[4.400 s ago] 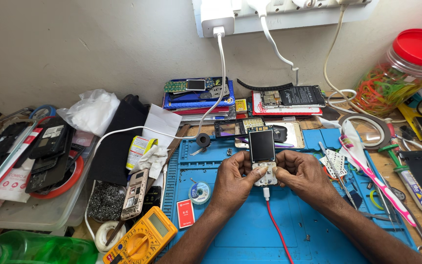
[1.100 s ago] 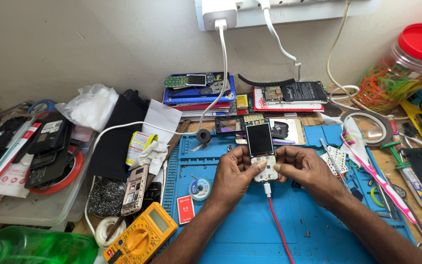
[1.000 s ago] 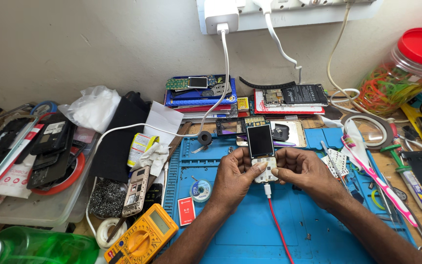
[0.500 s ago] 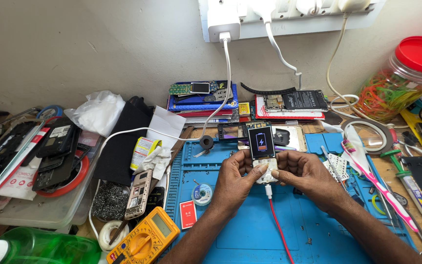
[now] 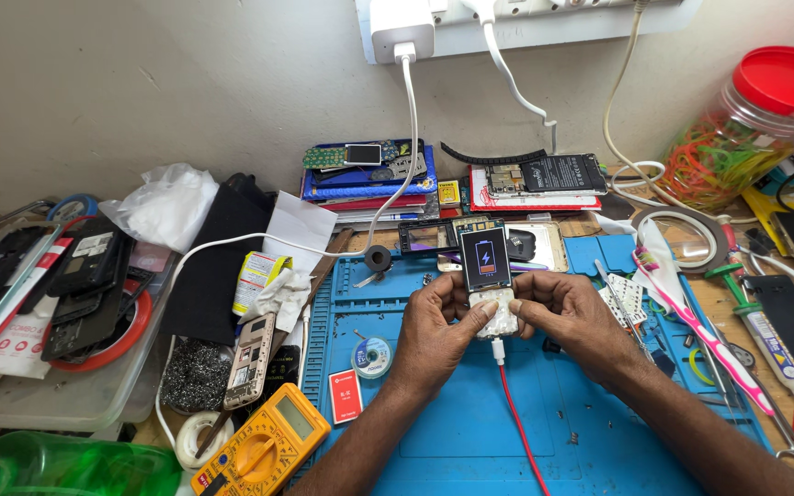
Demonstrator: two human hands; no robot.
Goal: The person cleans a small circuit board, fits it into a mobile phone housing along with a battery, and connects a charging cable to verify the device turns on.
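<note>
While red cable (image 5: 518, 424) plugged in, both hands (image 5: 498, 321) grip small phone (image 5: 487, 276) over blue mat (image 5: 470, 432).

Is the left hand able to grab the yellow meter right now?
Probably not right away: the left hand is busy holding the small phone together with the right hand. The yellow meter lies uncovered on the left, so the path looks free once the hand lets go.

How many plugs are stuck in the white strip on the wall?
3 show: a big white charger, a white plug beside it, and a cream cord further right. More may be hidden above.
</note>
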